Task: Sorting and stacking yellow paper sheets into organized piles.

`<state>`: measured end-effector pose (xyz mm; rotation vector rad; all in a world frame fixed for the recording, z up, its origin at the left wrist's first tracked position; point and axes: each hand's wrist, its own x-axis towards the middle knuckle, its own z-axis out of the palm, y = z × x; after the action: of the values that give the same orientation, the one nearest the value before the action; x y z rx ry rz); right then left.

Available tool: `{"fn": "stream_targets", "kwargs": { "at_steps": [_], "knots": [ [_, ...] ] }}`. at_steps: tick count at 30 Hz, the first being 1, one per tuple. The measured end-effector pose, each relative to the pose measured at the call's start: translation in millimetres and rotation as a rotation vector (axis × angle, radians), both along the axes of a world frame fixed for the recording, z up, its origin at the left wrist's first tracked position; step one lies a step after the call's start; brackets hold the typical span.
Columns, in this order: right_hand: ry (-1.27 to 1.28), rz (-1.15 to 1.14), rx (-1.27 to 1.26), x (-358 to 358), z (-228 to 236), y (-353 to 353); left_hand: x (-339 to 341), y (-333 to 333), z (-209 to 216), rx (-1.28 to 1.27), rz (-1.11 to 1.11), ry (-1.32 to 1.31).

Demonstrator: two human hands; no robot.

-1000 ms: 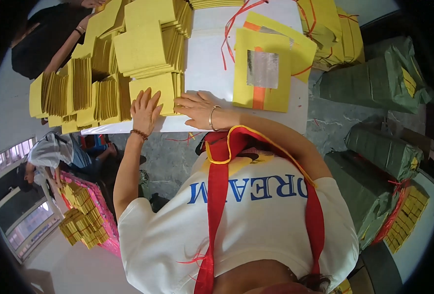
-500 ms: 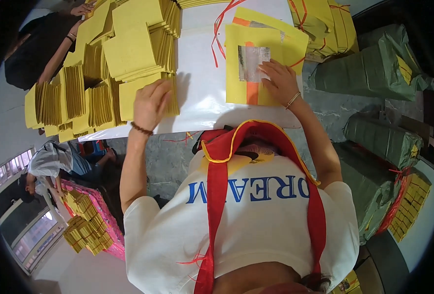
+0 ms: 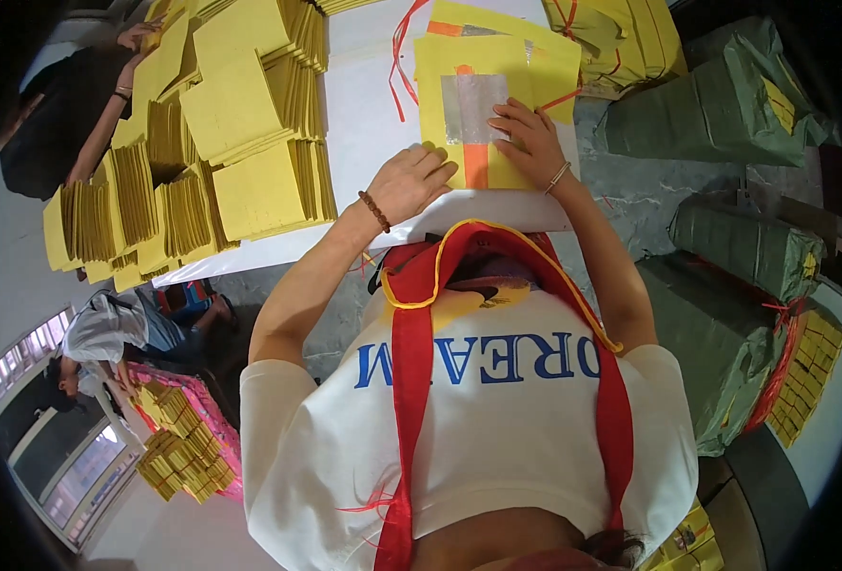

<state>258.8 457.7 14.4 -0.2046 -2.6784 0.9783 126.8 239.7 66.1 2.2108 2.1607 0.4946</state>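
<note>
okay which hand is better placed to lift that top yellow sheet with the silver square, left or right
Right, probably. The right hand already lies on the yellow sheet beside its silver square; the left hand rests at the sheet's near left corner.

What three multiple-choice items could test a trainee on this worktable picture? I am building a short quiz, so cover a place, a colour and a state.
1. Where does the right hand rest?
A. on the yellow sheet with the silver square
B. on a green wrapped bundle
C. on the floor

2. What colour is the strip running down that sheet?
A. blue
B. orange
C. black

3. How is the left hand?
A. clenched around a red string
B. lifted high off the table
C. laid flat, fingers spread, at the sheet's left edge

Answers: 1 A, its fingers lie beside the silver square. 2 B, the strip shows orange below the square. 3 C, the palm lies down on the white table and grips nothing.
</note>
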Motion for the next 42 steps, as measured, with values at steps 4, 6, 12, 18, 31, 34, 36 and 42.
{"fn": "stream_targets", "kwargs": {
  "at_steps": [4, 6, 12, 18, 31, 34, 36, 42],
  "knots": [
    [0.004, -0.008, -0.045, 0, -2, 1, -2, 1, -5, 0.050, -0.059, -0.042],
    [0.001, -0.016, -0.047, 0, -1, 1, -2, 4, 2, 0.045, -0.042, -0.099],
    [-0.042, -0.010, -0.095, -2, 1, 3, -10, 9, 6, 0.052, -0.001, -0.348],
    [0.035, 0.037, -0.641, 2, 4, 16, -18, 12, 5, 0.009, 0.034, -0.472],
    [-0.070, -0.043, -0.863, 28, 21, 4, -20, 14, 9, -0.109, 0.182, -0.628],
    [-0.058, -0.041, -0.912, 28, 18, 4, -23, 14, 7, -0.119, 0.169, -0.590],
    [-0.050, -0.039, -0.953, 27, 16, 4, -23, 15, 7, -0.145, 0.159, -0.560],
    [-0.049, -0.052, -0.920, 26, 17, 4, -19, 19, 15, -0.233, 0.272, -0.700]
  ]
}}
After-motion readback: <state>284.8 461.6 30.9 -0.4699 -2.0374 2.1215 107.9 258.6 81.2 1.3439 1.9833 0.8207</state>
